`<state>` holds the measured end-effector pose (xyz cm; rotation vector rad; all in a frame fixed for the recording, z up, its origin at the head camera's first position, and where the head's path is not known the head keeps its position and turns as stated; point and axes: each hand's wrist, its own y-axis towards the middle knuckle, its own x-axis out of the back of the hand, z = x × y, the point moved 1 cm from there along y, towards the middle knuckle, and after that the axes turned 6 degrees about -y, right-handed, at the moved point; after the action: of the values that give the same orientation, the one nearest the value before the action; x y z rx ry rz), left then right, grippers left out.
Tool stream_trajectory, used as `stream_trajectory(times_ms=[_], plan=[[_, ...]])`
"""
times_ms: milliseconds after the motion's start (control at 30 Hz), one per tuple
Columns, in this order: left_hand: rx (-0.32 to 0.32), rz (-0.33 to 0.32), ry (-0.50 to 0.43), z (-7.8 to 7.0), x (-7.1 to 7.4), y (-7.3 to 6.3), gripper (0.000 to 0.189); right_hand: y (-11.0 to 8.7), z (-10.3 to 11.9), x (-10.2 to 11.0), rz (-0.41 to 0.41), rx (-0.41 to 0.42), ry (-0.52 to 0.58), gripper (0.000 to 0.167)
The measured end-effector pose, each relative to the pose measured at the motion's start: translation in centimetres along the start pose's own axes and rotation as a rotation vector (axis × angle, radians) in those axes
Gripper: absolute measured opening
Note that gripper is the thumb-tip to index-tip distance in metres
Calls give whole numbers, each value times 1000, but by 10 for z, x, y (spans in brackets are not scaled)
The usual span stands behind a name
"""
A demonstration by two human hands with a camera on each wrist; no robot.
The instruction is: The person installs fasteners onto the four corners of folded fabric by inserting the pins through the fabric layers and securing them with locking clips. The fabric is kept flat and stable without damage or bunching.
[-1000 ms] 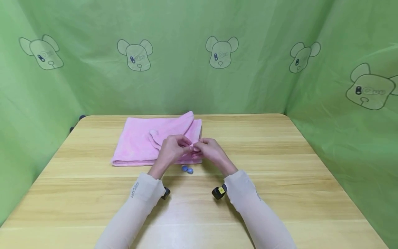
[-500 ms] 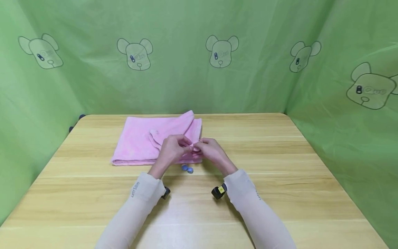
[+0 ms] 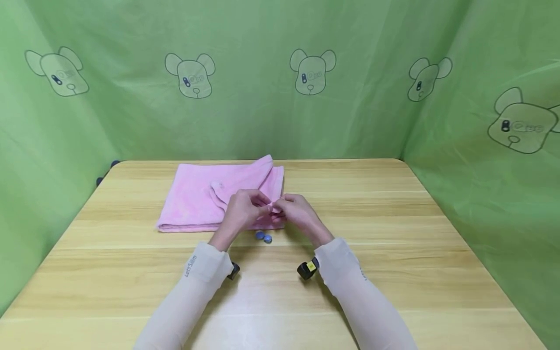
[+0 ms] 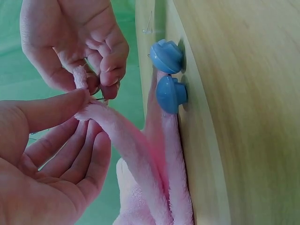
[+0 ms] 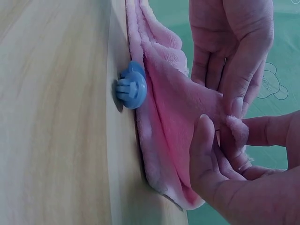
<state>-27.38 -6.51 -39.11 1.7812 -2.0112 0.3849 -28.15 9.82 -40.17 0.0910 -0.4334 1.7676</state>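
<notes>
A folded pink fleece cloth (image 3: 192, 194) lies on the table, its near right edge lifted. My left hand (image 3: 242, 209) pinches that edge between thumb and fingers, as the left wrist view shows. Facing it, my right hand (image 3: 299, 214) holds the same edge with bent fingers, the fingertips of both hands almost meeting. Between them a short, thin dark pin-like piece (image 4: 99, 99) shows at the cloth; its rest is hidden by fingers. Just in front of the cloth sit two blue mushroom-shaped caps (image 4: 168, 95), close together; the right wrist view shows one blue cap (image 5: 131, 86) with a slotted stem.
The wooden table (image 3: 372, 272) has green curtains (image 3: 253, 126) with mouse-head prints on three sides. A small clear piece with a thin upright point (image 4: 147, 31) stands on the table beyond the caps. Dark objects (image 3: 115, 163) show at the far left corner.
Both hands stay at the cloth's edge, with only slight finger movement. The cloth and the blue caps have not moved.
</notes>
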Motion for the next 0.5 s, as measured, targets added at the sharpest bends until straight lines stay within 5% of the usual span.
stream_trajectory(times_ms=[500], plan=[[-26,9,45,0,-1,0,12,1,0,0,-38,18,43,14]])
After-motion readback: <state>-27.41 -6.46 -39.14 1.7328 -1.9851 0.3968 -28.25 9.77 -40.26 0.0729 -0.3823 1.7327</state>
